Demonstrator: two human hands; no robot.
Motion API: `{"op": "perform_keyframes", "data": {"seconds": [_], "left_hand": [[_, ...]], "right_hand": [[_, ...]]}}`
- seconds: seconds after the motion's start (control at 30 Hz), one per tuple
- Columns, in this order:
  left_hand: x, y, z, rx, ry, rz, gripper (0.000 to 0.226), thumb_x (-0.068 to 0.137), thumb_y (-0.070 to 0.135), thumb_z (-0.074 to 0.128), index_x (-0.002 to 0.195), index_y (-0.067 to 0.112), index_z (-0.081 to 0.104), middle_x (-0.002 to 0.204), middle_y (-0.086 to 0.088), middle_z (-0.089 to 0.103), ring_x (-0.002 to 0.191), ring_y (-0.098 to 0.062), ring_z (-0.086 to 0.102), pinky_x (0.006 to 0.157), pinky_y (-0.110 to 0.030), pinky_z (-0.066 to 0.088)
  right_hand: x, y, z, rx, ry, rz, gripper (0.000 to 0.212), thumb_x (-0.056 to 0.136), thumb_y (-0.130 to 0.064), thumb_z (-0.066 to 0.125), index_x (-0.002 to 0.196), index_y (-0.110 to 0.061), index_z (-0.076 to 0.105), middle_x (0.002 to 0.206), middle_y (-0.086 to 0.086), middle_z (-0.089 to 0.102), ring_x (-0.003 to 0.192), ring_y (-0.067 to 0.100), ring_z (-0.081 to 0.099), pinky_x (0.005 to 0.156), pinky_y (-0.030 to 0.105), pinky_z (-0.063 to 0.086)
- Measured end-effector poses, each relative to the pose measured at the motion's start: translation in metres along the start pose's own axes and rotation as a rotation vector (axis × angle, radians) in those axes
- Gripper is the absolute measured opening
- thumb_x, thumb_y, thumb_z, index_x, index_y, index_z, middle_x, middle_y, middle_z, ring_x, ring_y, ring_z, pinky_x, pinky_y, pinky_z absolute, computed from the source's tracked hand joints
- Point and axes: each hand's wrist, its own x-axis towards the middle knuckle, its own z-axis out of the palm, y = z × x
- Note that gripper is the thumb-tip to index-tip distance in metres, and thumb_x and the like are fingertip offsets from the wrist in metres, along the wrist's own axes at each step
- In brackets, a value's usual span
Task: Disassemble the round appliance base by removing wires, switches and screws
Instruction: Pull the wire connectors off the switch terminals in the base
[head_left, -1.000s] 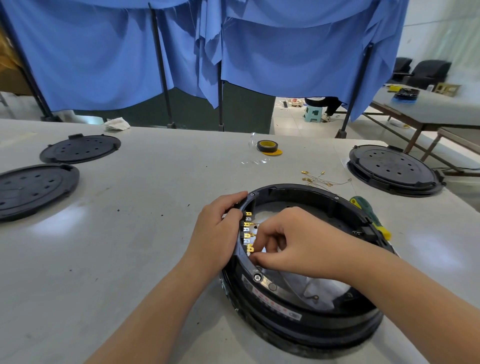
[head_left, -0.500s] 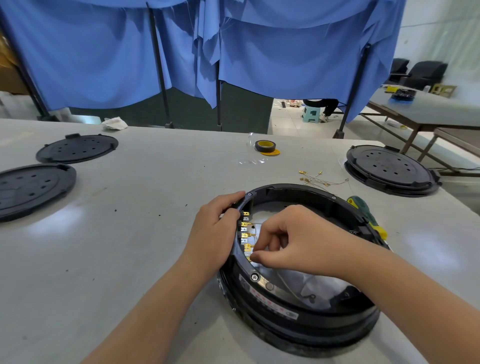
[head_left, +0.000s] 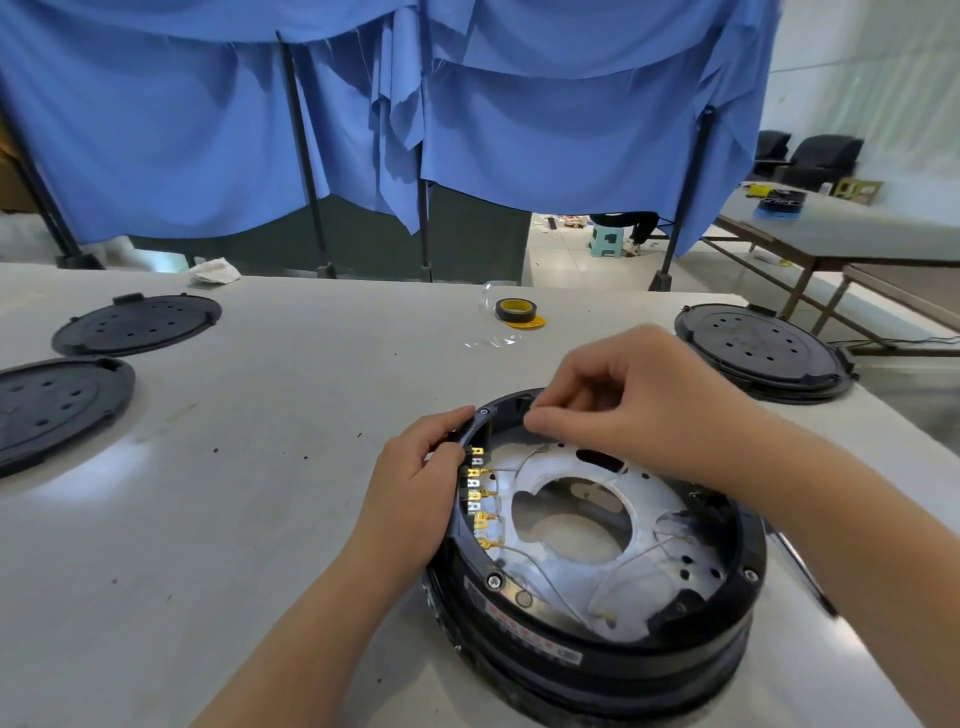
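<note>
Black round base (head_left: 597, 561) lying flat, open side facing up, on tabletop (head_left: 260, 467) | left hand (head_left: 415, 488) gripping its rim | right hand (head_left: 639, 410) pinching thin wire (head_left: 535, 448)

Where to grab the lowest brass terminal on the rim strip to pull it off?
Pinch the brass terminal by its flat metal body, not the thin wire trailing from it. Come from inside the base, from the right: the tabs point inward off the rim, and the left hand covers the outer side. Probably pull inward, along the tab.

Far rim of the round base (head_left: 597, 660) behind the right hand (head_left: 639, 410); its pinch contents indiscernible
</note>
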Motion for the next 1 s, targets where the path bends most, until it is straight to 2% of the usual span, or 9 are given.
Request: {"op": "perform_keyframes", "data": {"seconds": [0.2, 0.33, 0.4, 0.5, 0.6, 0.67, 0.8, 0.9, 1.0], "left_hand": [[-0.002, 0.002, 0.0, -0.008, -0.002, -0.014, 0.044, 0.09, 0.004, 0.045, 0.1, 0.041, 0.066, 0.103, 0.024, 0.066, 0.094, 0.012, 0.059, 0.068, 0.002, 0.041], [-0.003, 0.003, 0.0, -0.023, -0.006, -0.014, 0.045, 0.091, 0.003, 0.045, 0.099, 0.042, 0.066, 0.101, 0.024, 0.066, 0.091, 0.012, 0.06, 0.066, 0.002, 0.041], [-0.003, 0.003, 0.0, -0.017, -0.007, -0.016, 0.045, 0.091, 0.003, 0.045, 0.099, 0.043, 0.065, 0.104, 0.023, 0.066, 0.095, 0.01, 0.06, 0.068, 0.001, 0.042], [-0.003, 0.002, 0.0, -0.01, -0.01, -0.023, 0.044, 0.091, 0.004, 0.045, 0.105, 0.039, 0.066, 0.108, 0.02, 0.067, 0.102, 0.005, 0.06, 0.074, -0.003, 0.042], [-0.004, 0.003, -0.001, -0.007, -0.014, -0.018, 0.045, 0.091, 0.004, 0.045, 0.102, 0.042, 0.065, 0.107, 0.021, 0.067, 0.099, 0.007, 0.06, 0.074, -0.003, 0.043], [-0.004, 0.004, -0.001, -0.013, -0.015, -0.011, 0.047, 0.09, 0.003, 0.045, 0.098, 0.044, 0.066, 0.102, 0.023, 0.069, 0.094, 0.01, 0.06, 0.07, 0.0, 0.042], [-0.004, 0.005, -0.001, -0.004, -0.016, 0.004, 0.05, 0.09, 0.001, 0.045, 0.092, 0.046, 0.066, 0.093, 0.03, 0.068, 0.091, 0.011, 0.061, 0.067, 0.001, 0.04], [-0.005, 0.004, -0.002, 0.0, -0.01, 0.016, 0.048, 0.09, 0.001, 0.046, 0.095, 0.044, 0.066, 0.096, 0.026, 0.069, 0.093, 0.009, 0.06, 0.07, 0.0, 0.041], [-0.005, 0.005, -0.001, -0.001, -0.014, 0.017, 0.049, 0.09, 0.0, 0.046, 0.094, 0.044, 0.066, 0.095, 0.028, 0.068, 0.093, 0.011, 0.06, 0.07, 0.0, 0.041]], "right_hand": [[0.025, 0.006, -0.031, -0.078, 0.192, -0.046, 0.008, 0.077, -0.027, 0.077, 0.073, -0.02, 0.074, 0.059, -0.004, 0.068, 0.046, 0.003, 0.053, 0.047, 0.012, 0.044], [0.049, 0.033, -0.044, -0.338, 0.198, 0.03, 0.009, 0.079, -0.031, 0.073, 0.073, -0.024, 0.073, 0.056, -0.004, 0.063, 0.05, 0.008, 0.054, 0.053, 0.023, 0.048], [0.061, 0.051, -0.045, -0.501, 0.151, 0.085, 0.01, 0.081, -0.03, 0.07, 0.078, -0.022, 0.073, 0.06, -0.009, 0.06, 0.056, 0.008, 0.054, 0.056, 0.025, 0.046], [0.072, 0.08, -0.04, -0.72, 0.021, 0.133, 0.012, 0.085, -0.03, 0.065, 0.082, -0.02, 0.07, 0.064, -0.016, 0.051, 0.061, 0.004, 0.049, 0.053, 0.019, 0.034], [0.078, 0.104, -0.03, -0.825, -0.09, 0.191, 0.008, 0.086, -0.028, 0.063, 0.079, -0.024, 0.063, 0.071, -0.012, 0.052, 0.074, 0.013, 0.053, 0.059, 0.022, 0.035], [0.082, 0.116, -0.024, -0.856, -0.133, 0.235, 0.008, 0.085, -0.026, 0.063, 0.078, -0.024, 0.062, 0.083, -0.005, 0.059, 0.078, 0.016, 0.053, 0.066, 0.026, 0.039], [0.088, 0.134, -0.012, -0.849, -0.153, 0.297, 0.008, 0.083, -0.023, 0.064, 0.087, -0.019, 0.07, 0.094, 0.0, 0.065, 0.086, 0.02, 0.059, 0.07, 0.028, 0.044], [0.09, 0.144, -0.007, -0.788, -0.162, 0.333, 0.009, 0.082, -0.023, 0.065, 0.089, -0.02, 0.07, 0.095, -0.003, 0.066, 0.087, 0.02, 0.06, 0.071, 0.027, 0.043], [0.09, 0.149, -0.005, -0.68, -0.151, 0.353, 0.015, 0.082, -0.027, 0.069, 0.093, -0.018, 0.072, 0.088, -0.009, 0.055, 0.082, 0.013, 0.051, 0.074, 0.025, 0.039]]}}
